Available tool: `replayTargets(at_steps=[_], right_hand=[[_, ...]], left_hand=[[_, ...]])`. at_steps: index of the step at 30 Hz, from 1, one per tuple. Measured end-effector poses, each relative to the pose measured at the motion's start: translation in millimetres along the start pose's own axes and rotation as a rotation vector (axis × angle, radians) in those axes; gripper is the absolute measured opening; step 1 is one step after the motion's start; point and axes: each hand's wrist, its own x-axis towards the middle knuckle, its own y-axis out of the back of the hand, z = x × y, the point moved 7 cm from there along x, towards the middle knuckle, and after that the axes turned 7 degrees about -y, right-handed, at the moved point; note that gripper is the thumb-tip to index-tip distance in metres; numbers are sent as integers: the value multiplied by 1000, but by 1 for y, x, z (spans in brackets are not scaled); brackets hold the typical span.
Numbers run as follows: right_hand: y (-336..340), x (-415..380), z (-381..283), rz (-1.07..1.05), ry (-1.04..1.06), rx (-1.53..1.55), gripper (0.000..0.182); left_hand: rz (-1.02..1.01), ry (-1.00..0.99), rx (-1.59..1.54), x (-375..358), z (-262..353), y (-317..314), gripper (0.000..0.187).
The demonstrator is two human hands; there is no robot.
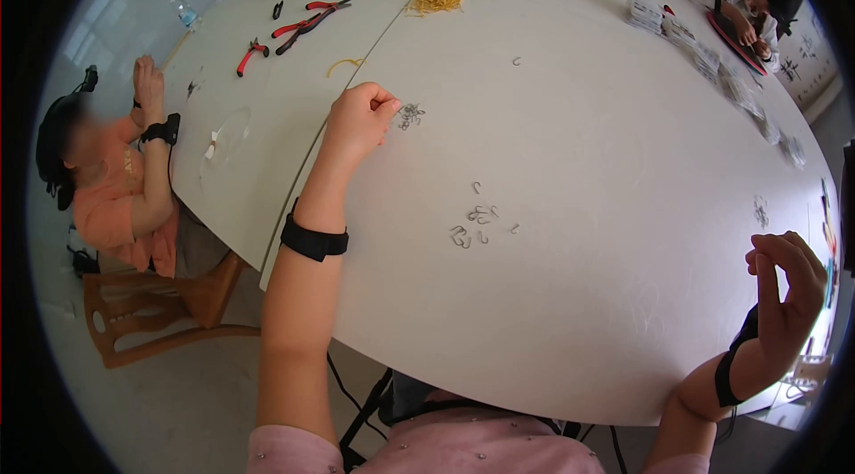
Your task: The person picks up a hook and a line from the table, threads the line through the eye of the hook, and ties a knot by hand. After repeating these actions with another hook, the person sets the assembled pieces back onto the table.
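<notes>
A: How are the fingers of the left hand (361, 121)?
B: Thumb and forefinger together, just beside a pile of small hooks (411, 116). The fingers themselves hide the pinch, so I can't tell if they grip one.
A: And the right hand (788, 274)?
B: Thumb and fingers curl toward each other at the right of the table (588, 314); whether the tips touch, I can't tell. A second pile (761, 210), blurred, lies just beyond.
A: Other hooks?
B: Loose hooks (460, 235) lie between the hands; a single hook (517, 61) sits farther off.
A: Any containers?
B: A clear bottle (185, 13) at far left and plastic packs (736, 87) along the far right edge, their contents too small to make out.
</notes>
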Motion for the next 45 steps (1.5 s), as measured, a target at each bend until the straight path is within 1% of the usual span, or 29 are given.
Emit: replayTargets(at_steps=[5,9,11,14,15,17,20,24,26,30,32,36,38,39,41,45], right_hand=[[-1,1,0,-4,0,-3,15],[0,0,1,4,-3,0,15],[0,0,1,8,-1,0,15],[-1,0,-1,8,1,3,15],[-1,0,-1,9,-5,2,15],[-1,0,0,10,-11,4,15],[-1,-1,0,17,-20,2,15],[-1,-1,-1,18,-14,-1,16],[-1,0,-1,17,-13,-3,16],[-1,-1,-1,18,-8,-3,16],[-1,-1,-1,17,-7,-3,16],[-1,-1,-1,14,-6,-3,16],[-1,-1,-1,11,-6,-5,16],[-1,-1,-1,16,-8,-1,16],[0,-1,-1,23,-12,3,16],[0,-1,-1,18,-17,12,17]], left_hand=[[-19,1,-117,1,-4,-6,13],[-58,12,-94,-1,0,-7,13],[-62,-38,-64,-1,4,-6,11],[-3,-81,-56,-2,7,-2,9],[-2,-81,-56,-1,4,-2,9],[12,-81,-164,2,-3,-2,11],[-17,-49,-165,2,-2,-2,14],[-37,-56,-60,-1,10,5,14],[-48,-40,58,-1,10,10,14],[5,-23,-65,3,-7,18,14],[48,-81,-136,4,-8,20,12],[-32,-70,-129,1,1,14,9],[-56,-118,143,0,7,14,7],[-57,-118,143,-1,8,15,7],[-44,-29,43,-3,4,17,7],[-71,-36,-6,-1,1,13,6]])
